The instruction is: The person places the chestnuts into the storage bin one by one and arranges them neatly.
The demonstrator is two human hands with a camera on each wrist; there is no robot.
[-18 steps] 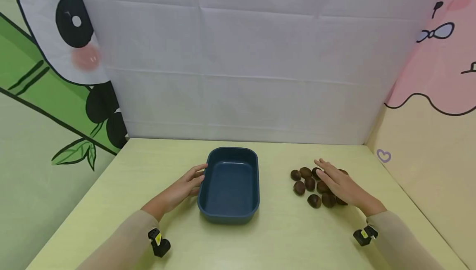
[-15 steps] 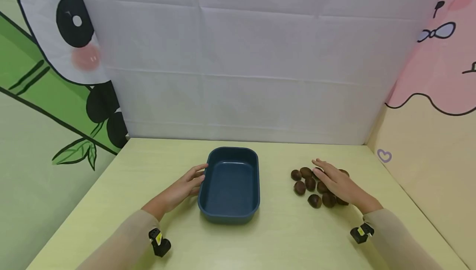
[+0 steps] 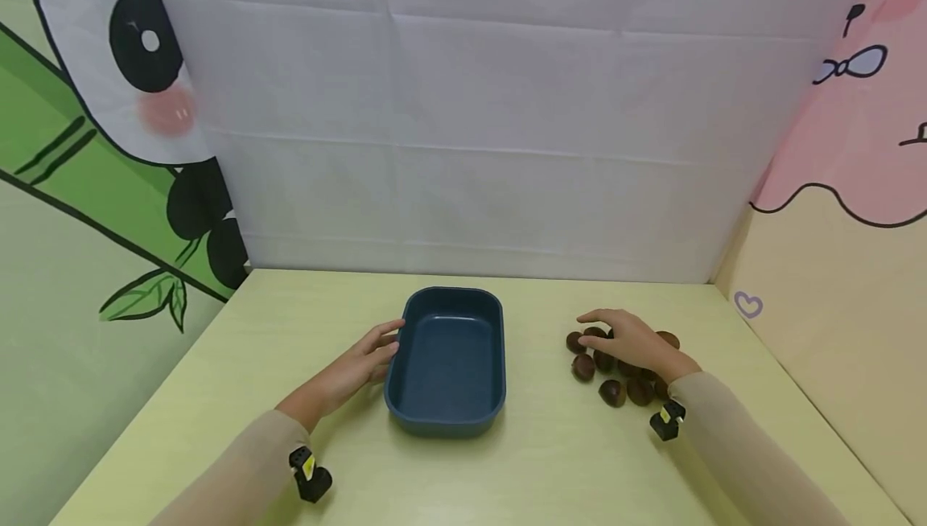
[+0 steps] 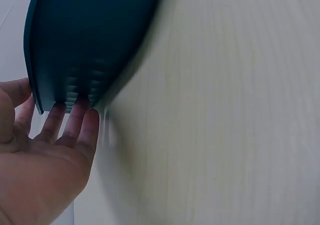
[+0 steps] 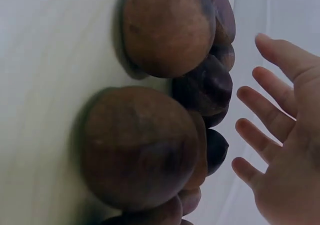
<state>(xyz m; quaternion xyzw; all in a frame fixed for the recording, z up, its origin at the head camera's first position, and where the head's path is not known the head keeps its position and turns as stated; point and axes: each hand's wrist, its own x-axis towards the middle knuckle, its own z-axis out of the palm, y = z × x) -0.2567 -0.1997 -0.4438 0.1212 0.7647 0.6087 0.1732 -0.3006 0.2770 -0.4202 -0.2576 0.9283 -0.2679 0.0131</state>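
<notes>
A dark blue rectangular tray (image 3: pixel 445 421) with nothing in it stands in the middle of the table. At its left wall my left hand (image 3: pixel 355 369) rests with fingers extended; the left wrist view shows the fingertips (image 4: pixel 80 105) right at the tray's side. Several brown chestnuts (image 3: pixel 611 392) lie in a loose group on the right. Over them hovers my right hand (image 3: pixel 633 341), its thumb and forefinger apart above the far left chestnuts and hiding some of the others. In the right wrist view the fingers are spread, with nothing between them, above the chestnuts (image 5: pixel 140 150).
The pale yellow table (image 3: pixel 536 462) ends at a white cloth backdrop (image 3: pixel 492 148). Printed cartoon panels flank it, a panda on the left and a pink figure (image 3: pixel 869 148) on the right. A small black camera is strapped to each wrist.
My right hand has moved left across the chestnuts, its fingers now pointing left toward the far left ones. My left hand and the tray have stayed in place.
</notes>
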